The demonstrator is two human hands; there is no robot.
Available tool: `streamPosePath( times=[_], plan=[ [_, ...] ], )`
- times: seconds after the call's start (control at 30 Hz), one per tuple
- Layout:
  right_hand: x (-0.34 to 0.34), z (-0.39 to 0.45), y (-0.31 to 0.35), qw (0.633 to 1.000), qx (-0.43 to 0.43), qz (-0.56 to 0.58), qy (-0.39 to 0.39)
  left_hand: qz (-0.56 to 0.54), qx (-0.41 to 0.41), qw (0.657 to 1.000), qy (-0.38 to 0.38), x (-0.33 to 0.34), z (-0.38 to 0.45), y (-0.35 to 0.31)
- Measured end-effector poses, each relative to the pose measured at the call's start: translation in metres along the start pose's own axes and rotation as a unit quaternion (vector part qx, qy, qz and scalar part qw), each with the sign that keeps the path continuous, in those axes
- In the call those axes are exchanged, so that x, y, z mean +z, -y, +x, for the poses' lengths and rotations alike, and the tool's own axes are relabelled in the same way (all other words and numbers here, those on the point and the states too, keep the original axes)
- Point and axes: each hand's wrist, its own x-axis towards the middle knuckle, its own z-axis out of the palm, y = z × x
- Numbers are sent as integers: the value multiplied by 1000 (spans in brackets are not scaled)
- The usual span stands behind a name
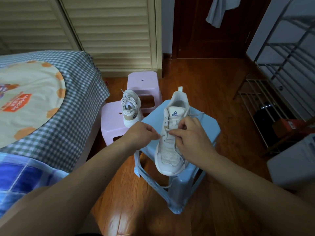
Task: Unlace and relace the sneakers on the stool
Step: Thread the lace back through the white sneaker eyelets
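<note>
A white sneaker (170, 150) lies toe toward me on a light blue stool (201, 178). Its white lace (198, 114) is loose near the tongue, and one end hangs over the stool's front. My left hand (141, 133) pinches a lace end at the sneaker's left eyelets. My right hand (190, 135) pinches the lace over the middle eyelets, hiding part of the shoe's right side. A second white sneaker (130, 108), laced, stands on a pink stool (110, 126) to the left.
Another pink stool (143, 82) stands behind the first. A bed with a checked cover (71, 99) fills the left. A metal rack (281, 68) and an orange box (289, 126) are on the right, above a wooden floor.
</note>
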Motion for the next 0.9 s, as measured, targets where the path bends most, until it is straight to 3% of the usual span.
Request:
streamPosePath(
  times=[0.23,0.4,0.6,0.9],
  plan=[
    [8,-2,1,1000,14,-6,-5,88,56,994,8,2,9,-1],
    [11,0,3,999,28,15,-30,152,86,984,-29,11,12,-2],
    [12,3,6,995,74,63,-19,-1,25,1000,3,15,10,1],
    [18,6,11,986,130,105,-5,-117,-3,991,60,13,12,16]
  ],
)
